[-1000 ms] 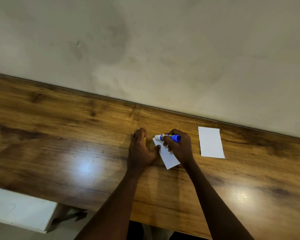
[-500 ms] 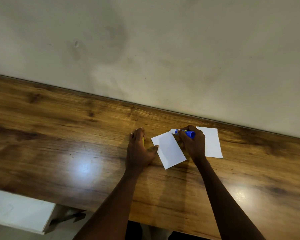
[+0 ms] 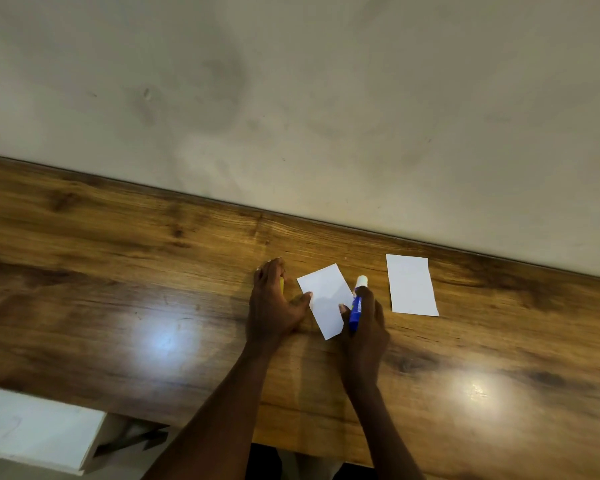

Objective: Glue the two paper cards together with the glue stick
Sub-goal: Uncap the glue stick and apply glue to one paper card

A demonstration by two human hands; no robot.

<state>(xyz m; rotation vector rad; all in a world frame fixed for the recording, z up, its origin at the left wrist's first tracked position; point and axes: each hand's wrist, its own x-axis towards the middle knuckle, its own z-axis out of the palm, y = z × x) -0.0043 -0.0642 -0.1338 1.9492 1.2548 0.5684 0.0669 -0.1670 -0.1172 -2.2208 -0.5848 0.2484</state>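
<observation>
I am sitting at a wooden counter [image 3: 118, 271] that is standing against a pale wall [image 3: 291, 98]. My left hand [image 3: 274, 303] is lying flat on the counter with the fingers stretched out, and its thumb is touching the left edge of the nearer paper card [image 3: 326, 299]. It is not gripping the card, only pressing on it. Something small and yellow [image 3: 282, 284] is showing under my fingers; I cannot tell what it is.

My right hand [image 3: 364, 323] is closing around the glue stick [image 3: 356, 306], which has a blue body and a white end. I am holding it tilted, with the white end pointing to the far side, just beside the right edge of this card. I cannot tell if the stick is touching the paper.

The second paper card [image 3: 411, 285] is lying flat on the counter further to the right, apart from my hands and from the first card, near the wall.
</observation>
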